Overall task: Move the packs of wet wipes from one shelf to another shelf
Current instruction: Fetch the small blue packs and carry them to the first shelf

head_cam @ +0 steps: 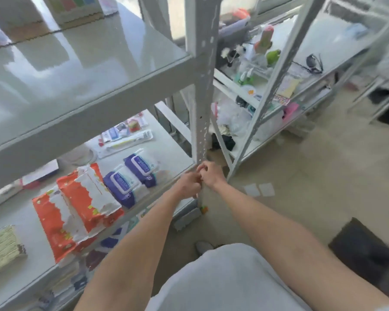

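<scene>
Two purple packs of wet wipes [130, 178] lie side by side on the middle shelf [166, 149], near its front right corner. Left of them lie two orange and white packs [76, 209], overlapping. My left hand [188, 185] and my right hand [210, 175] are together at the shelf's front right corner, beside the grey upright post [200, 122]. Their fingers are curled and touching each other, with no pack in either. Whether they pinch something small I cannot tell. The top shelf [76, 63] above is bare and glossy.
Toothbrush packs and small items [126, 135] lie at the back of the middle shelf, and a woven pad [2, 248] at its left. A second rack [267, 70] with toys, sunglasses and bags stands to the right. A dark mat [364, 245] lies on the floor.
</scene>
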